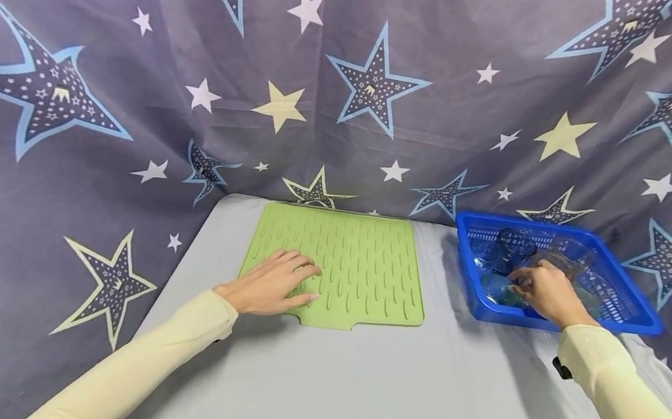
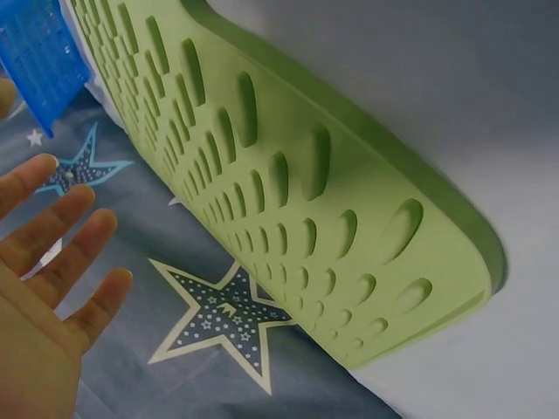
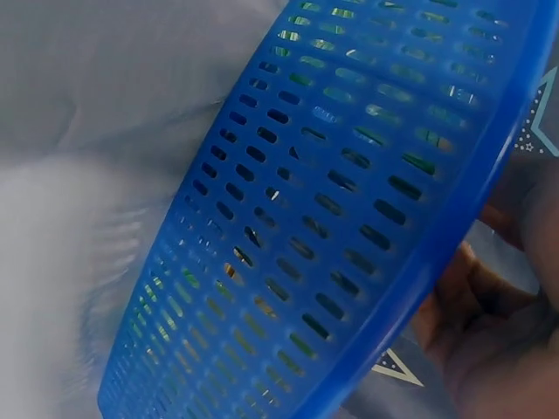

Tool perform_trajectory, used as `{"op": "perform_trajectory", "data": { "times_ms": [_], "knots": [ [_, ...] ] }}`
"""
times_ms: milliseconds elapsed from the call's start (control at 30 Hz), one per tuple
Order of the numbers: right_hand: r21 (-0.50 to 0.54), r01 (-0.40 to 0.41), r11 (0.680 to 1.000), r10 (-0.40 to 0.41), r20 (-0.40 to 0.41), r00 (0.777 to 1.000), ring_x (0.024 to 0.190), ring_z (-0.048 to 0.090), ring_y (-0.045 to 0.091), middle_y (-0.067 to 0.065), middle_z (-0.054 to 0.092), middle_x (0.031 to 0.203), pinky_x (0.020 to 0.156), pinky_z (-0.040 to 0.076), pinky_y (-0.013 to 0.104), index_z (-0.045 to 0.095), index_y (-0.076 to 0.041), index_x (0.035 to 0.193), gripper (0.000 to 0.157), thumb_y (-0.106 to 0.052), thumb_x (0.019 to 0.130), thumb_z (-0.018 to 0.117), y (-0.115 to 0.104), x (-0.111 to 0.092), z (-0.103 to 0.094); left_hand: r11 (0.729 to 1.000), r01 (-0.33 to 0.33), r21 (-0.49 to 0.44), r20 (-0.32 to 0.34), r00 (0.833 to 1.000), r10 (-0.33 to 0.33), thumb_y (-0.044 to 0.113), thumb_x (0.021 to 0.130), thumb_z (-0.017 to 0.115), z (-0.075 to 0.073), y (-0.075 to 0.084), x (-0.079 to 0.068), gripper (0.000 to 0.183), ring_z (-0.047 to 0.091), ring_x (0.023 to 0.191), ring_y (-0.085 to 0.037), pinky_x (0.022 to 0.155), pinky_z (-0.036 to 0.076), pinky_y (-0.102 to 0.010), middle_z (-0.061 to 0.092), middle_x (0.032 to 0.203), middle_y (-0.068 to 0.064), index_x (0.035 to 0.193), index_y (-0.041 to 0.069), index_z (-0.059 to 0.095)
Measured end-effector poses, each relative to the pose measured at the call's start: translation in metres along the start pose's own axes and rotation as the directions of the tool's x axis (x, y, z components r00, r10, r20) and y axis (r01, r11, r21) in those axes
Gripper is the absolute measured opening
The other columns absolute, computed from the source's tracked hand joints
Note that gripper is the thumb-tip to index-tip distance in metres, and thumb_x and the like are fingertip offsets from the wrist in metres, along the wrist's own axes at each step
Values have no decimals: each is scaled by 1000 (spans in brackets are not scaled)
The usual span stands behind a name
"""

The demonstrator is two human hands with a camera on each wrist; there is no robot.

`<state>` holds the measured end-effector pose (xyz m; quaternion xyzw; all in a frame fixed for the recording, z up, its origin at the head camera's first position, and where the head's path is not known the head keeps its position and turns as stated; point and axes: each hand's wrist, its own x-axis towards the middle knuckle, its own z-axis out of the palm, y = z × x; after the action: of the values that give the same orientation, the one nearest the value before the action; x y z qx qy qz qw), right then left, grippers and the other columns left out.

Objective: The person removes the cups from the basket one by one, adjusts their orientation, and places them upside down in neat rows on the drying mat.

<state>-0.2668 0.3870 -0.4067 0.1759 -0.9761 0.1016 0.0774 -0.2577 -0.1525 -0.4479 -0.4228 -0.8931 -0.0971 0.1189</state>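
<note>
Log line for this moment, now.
left hand: over green mat | right hand: in blue basket, at transparent items | right grip: unclear

Matt rubber, shiny plastic, soft cloth
The green mat looks rubbery and matt, its face textured with elongated moulded shapes; the blue basket is smooth, slotted plastic, glossy along the rim. The transparent vessels gleam — glass or clear plastic, it is hard to tell — while the backdrop is creased, printed cloth and the table covering matt fabric.
</note>
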Motion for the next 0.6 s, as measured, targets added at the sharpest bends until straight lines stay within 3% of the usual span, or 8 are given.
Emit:
{"op": "perform_trajectory", "data": {
  "times_ms": [100, 267, 433, 600],
  "knots": [
    [-18, -7, 1000, 7, 4, 1000, 73, 49, 23, 6, 50, 77, 64, 50, 45, 79, 0, 101, 16, -12, 91, 79, -1, 2, 1, 1000, 8, 5, 9, 1000, -9, 45, 102, 63, -1, -2, 0, 45, 55, 124, -25, 108, 41, -48, 64, 130, -5, 134, 13, 63],
    [-75, 39, 996, -39, -3, 999, 70, 47, 22, 6, 54, 77, 59, 46, 39, 80, -1, 92, 9, -9, 89, 80, -3, 10, 5, 1000, 13, -1, 17, 1000, -13, 45, 102, 62, -1, -2, 0, 46, 55, 123, -25, 106, 42, -47, 64, 130, -5, 134, 13, 64],
    [-106, 81, 991, -83, -12, 996, 70, 58, 25, 6, 61, 79, 60, 53, 47, 77, -4, 85, 3, -2, 85, 78, -7, 17, 6, 1000, 17, -4, 22, 1000, -17, 44, 102, 62, -1, -2, 0, 45, 55, 124, -25, 106, 42, -47, 64, 131, -4, 135, 13, 63],
    [-121, 69, 990, -69, 5, 998, 65, 66, 27, 7, 70, 76, 57, 55, 51, 74, -6, 82, 5, -3, 87, 75, -10, 22, 5, 1000, 6, 7, 8, 1000, -6, 44, 102, 62, 1, -5, 1, 44, 55, 123, -24, 106, 41, -46, 64, 130, -4, 134, 14, 63]
  ]
}}
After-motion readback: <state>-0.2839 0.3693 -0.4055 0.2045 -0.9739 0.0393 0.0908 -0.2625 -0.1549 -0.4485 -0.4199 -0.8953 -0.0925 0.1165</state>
